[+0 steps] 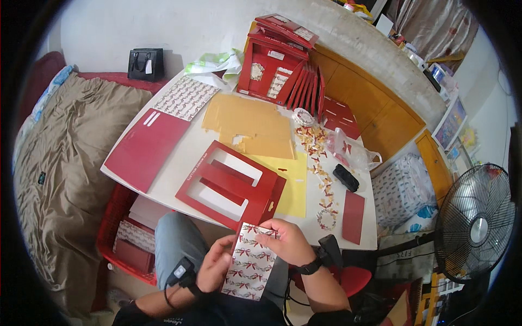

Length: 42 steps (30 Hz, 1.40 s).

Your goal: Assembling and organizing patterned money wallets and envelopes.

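Note:
Between my hands, over my lap at the table's front edge, is a white card (pixel 250 269) printed with rows of red bows and green sprigs. My left hand (pixel 215 266) grips its left edge with bent fingers. At its upper right corner my right hand (pixel 288 242) holds it, thumb on the printed face and fingers behind. Just beyond lies a flat red cardboard box blank (pixel 220 182) with two cut-out windows and a hang hole. A yellow sheet (pixel 291 187) is partly under it. Whether the card is one layer or folded cannot be made out.
Folded red boxes (pixel 272 68) stand stacked at the table's back. Tan sheets (pixel 244 122), a red panel (pixel 147 146), scattered small cut-outs (pixel 312 141), a black case (pixel 346 178) and a red strip (pixel 354 217) lie around. A fan (pixel 476 223) stands right; a red basket (pixel 117 228) sits below left.

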{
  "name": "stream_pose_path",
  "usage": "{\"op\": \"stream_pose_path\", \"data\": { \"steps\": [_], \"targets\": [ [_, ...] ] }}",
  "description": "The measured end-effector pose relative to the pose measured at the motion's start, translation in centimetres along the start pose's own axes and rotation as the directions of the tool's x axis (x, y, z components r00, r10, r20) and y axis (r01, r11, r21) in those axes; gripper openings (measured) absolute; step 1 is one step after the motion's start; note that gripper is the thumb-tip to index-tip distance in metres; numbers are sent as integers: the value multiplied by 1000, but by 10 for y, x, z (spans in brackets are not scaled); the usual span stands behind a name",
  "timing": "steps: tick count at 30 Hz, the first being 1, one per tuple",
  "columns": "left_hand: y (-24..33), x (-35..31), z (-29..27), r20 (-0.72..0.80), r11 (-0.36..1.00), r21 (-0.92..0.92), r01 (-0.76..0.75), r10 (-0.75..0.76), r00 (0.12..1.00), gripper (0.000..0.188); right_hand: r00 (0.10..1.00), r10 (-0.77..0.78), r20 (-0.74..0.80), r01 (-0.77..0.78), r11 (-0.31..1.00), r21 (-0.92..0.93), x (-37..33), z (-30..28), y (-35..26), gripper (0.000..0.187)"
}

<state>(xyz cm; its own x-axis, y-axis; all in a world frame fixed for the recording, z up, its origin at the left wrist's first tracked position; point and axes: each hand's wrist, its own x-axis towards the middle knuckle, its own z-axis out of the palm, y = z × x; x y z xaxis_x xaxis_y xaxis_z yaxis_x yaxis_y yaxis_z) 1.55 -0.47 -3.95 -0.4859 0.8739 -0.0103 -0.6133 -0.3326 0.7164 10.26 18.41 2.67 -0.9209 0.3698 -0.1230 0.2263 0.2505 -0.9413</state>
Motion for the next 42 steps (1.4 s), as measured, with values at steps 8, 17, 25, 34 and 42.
{"op": "stream_pose_path", "data": {
  "steps": [8,17,25,34,42],
  "targets": [
    [-14,4,8,5,925,289,-246,256,967,74,924,-42,-381,188,916,355,-22,49,17,50],
    [12,0,-2,2,913,406,43,-48,999,34,950,46,-309,123,855,504,-41,78,25,40],
    [26,19,-6,-119,938,336,-81,128,985,29,699,-472,-537,132,823,-552,55,-22,-7,11],
    [46,29,-23,-206,909,416,15,78,975,30,772,-604,-197,207,532,-821,245,-77,35,9],
    [49,38,-34,-253,915,394,82,22,967,31,781,-620,-76,230,399,-888,288,-82,63,5]
  ]
}}
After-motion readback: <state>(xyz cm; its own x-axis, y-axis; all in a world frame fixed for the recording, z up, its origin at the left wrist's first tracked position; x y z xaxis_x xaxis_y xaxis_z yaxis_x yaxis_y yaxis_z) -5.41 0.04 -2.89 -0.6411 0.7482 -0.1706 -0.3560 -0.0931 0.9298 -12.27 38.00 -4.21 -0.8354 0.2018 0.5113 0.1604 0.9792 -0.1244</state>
